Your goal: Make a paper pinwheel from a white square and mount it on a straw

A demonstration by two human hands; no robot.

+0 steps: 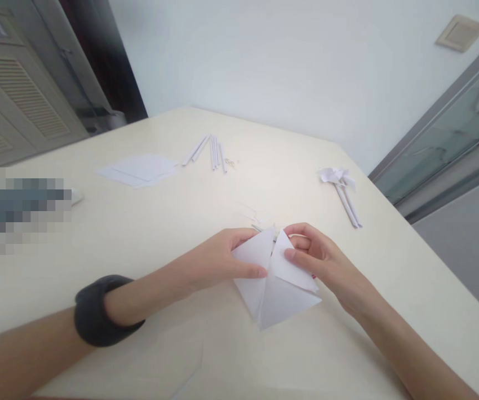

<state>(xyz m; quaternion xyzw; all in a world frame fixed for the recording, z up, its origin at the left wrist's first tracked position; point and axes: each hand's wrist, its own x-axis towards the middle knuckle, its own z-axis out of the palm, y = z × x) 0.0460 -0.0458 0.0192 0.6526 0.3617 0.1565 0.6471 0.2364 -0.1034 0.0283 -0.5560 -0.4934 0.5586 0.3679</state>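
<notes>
A white sheet of paper (287,304), creased and slit into triangular flaps, is held up above the table between both hands. My left hand (239,256) grips its left side, thumb on the front face and the fingers mostly hidden behind. On the other side, my right hand (317,253) pinches the upper right flap between thumb and fingers. Behind the paper, partly covered by it, a thin metal tool (257,228) shows; its kind is hard to make out. Thin paper scraps (253,211) lie just beyond.
White sheets (139,169) lie at the back left of the pale table (160,222). Several rolled paper sticks (213,153) are near the back, beside small pale bits (230,163). Paper pinwheels (337,176) on sticks rest at the right. A paper strip (189,378) lies near the front edge.
</notes>
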